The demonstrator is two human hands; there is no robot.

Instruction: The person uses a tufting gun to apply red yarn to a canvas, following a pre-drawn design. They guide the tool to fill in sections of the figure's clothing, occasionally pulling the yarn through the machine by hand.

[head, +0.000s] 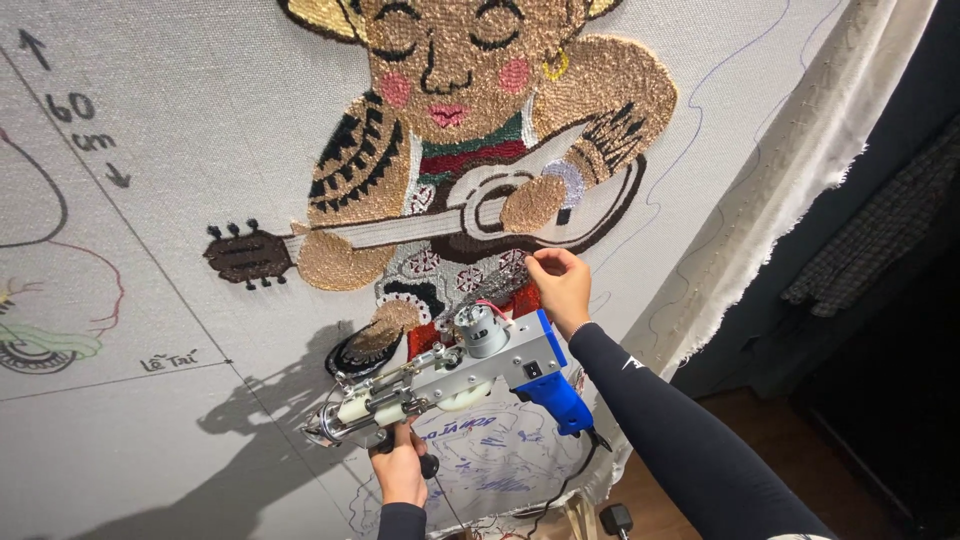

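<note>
a rug-making workshop: stretched tufting cloth (180, 150) with a half-tufted figure (470, 150), tufting gun (450, 375).

You wear a close-fitting black long sleeve on each arm, and both hands are bare, with no gloves, rings or watch showing. Your right sleeve (680, 440) is a smooth, slightly shiny stretch fabric that clings from upper arm to wrist, ending in a snug cuff just behind your right hand (562, 285). A small white marking sits on that sleeve just past the cuff; its shape is too small to make out. Your left sleeve (402, 522) shows only as a short dark cuff at the bottom edge of the view, right behind your left hand (400, 470).
</note>
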